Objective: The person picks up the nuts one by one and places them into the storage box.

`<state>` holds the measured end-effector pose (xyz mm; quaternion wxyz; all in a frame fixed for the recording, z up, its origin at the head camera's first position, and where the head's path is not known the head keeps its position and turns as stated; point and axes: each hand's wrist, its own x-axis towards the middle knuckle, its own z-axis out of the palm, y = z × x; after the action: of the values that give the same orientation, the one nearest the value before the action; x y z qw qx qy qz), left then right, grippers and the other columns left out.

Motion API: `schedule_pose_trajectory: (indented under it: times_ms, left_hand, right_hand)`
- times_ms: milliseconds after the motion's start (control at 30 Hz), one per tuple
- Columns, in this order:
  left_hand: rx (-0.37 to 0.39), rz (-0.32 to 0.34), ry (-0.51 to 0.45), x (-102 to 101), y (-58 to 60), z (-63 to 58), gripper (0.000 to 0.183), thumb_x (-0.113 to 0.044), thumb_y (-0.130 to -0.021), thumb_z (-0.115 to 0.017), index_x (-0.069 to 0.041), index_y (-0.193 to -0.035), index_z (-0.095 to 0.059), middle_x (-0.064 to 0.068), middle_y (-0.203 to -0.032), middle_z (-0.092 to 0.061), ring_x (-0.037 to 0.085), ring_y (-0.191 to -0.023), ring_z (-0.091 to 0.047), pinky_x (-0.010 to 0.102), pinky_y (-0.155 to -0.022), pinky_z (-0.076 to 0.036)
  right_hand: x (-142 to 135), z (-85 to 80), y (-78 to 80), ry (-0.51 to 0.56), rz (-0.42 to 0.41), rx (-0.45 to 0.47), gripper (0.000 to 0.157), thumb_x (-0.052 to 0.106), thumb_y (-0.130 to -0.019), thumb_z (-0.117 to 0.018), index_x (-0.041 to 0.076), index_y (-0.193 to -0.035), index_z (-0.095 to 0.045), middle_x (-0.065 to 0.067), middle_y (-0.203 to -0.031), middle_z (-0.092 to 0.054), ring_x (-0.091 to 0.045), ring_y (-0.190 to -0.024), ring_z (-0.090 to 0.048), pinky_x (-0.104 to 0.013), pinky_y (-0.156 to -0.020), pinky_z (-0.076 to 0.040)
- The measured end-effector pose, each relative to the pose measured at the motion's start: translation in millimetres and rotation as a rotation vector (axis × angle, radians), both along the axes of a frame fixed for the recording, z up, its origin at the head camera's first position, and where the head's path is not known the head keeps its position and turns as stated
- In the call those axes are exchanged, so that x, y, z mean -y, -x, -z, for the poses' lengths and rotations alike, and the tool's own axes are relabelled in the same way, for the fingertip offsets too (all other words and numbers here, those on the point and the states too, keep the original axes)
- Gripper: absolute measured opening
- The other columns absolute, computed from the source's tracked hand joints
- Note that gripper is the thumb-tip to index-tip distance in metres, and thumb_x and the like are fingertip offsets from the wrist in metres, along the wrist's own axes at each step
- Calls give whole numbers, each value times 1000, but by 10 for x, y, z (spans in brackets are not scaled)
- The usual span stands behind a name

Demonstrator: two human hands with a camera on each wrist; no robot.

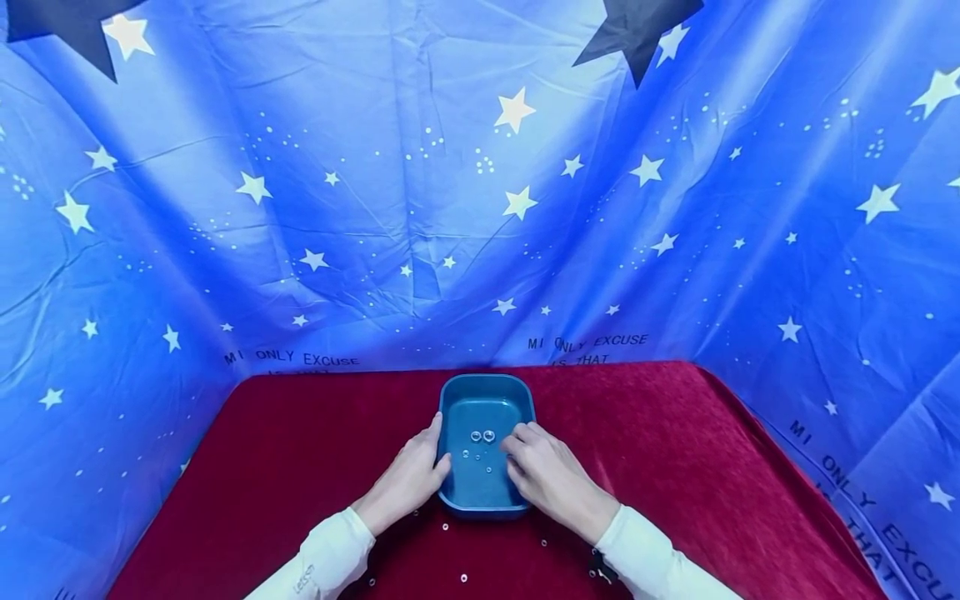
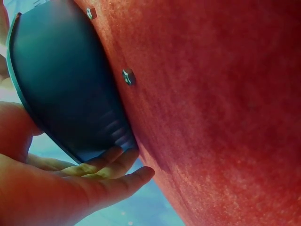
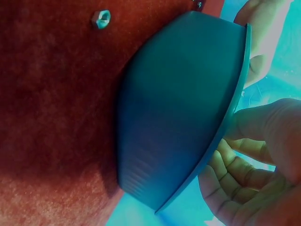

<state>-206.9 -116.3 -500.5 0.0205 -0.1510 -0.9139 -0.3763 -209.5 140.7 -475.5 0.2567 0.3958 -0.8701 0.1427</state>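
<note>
A red counter (image 1: pixel 300 442) carries a blue tray (image 1: pixel 480 493) with nuts (image 1: pixel 489 436); the left hand (image 1: pixel 408 472) grips its nine-o'clock side, the right hand (image 1: pixel 553 468) curls at three o'clock, any hold unclear.

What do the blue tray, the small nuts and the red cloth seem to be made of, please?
The blue tray looks like moulded plastic with a satin finish: smooth walls, rounded corners. The small nuts look like silvery metal, perhaps plated steel, going by their glints. The red cloth seems to be velvet or similar, with a mottled, softly shining nap.
</note>
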Motion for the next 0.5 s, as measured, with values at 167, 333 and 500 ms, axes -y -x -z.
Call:
schedule_pose_trajectory:
  times_ms: [167, 333, 500]
  left_hand:
    - [-1, 3, -7, -4, 8, 5, 72, -6, -109, -63, 15, -166, -26, 33, -161, -51, 45, -145, -57, 59, -114, -50]
    - [6, 7, -9, -3, 6, -9, 72, -6, -109, -63, 14, -167, -25, 32, -161, -50, 46, -146, -56, 60, -114, -49]
    - [6, 7, -4, 5, -1, -10, 72, -7, -110, -63, 14, -167, -25, 32, -161, -51, 46, -144, -57, 60, -115, -50]
  right_hand:
    - [57, 7, 25, -22, 7, 23, 16, 1, -87, -86, 7, -98, -76, -1, -88, -62, -17, -81, -56, -30, -69, -57]
    - [104, 20, 41, -42, 16, 65, 17, 3, -88, -87, 6, -103, -78, 0, -89, -63, -15, -81, -56, -28, -69, -57]
    - [152, 31, 52, -59, 11, 71, 16, 3, -88, -87, 7, -102, -79, 0, -89, -64, -16, -82, -56, -29, -71, -58]
